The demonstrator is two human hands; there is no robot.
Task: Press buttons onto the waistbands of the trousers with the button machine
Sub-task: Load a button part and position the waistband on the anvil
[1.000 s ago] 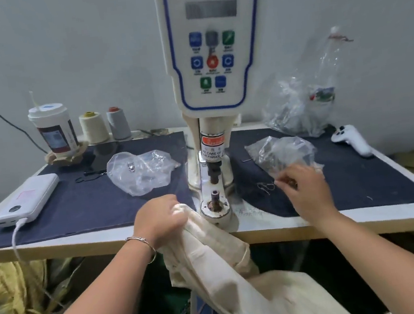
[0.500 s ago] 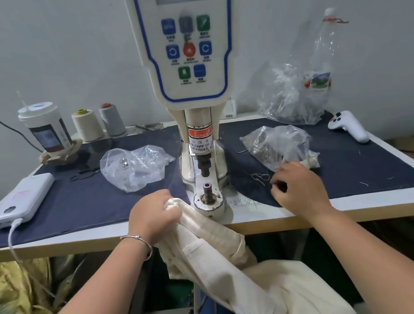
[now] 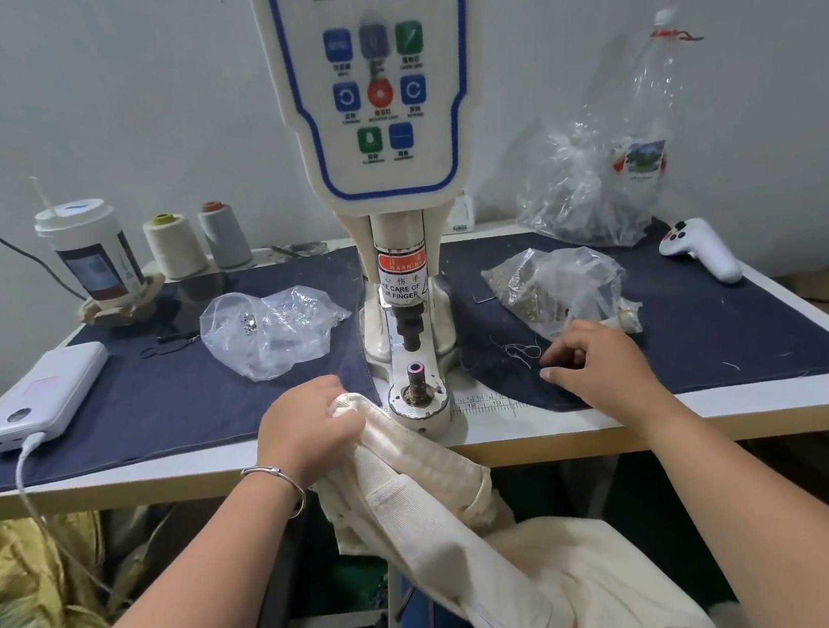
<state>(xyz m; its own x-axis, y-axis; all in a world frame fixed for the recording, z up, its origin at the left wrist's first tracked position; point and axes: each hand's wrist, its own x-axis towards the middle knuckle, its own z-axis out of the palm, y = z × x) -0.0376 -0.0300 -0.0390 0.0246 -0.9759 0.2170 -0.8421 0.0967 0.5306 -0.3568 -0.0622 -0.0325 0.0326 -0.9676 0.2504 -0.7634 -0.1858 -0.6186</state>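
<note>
- Left hand (image 3: 311, 423) bunches trousers (image 3: 422, 493) waistband beside the button machine (image 3: 415, 381) die, ready to feed.
- Right hand (image 3: 599, 365), fingers curled on surface (image 3: 518, 428) near button bag (image 3: 554, 287); pinch contents unclear.

Soft, even light is cast from above; shadows are faint. Slight glare is seen on the plastic bags (image 3: 272, 330). Edges are bent by wide-angle distortion; mild blur throughout.

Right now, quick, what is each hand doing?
Left hand: grips the cream cotton trousers.
Right hand: fingers curled on the dark blue cloth mat; whether it pinches anything cannot be told.
</note>
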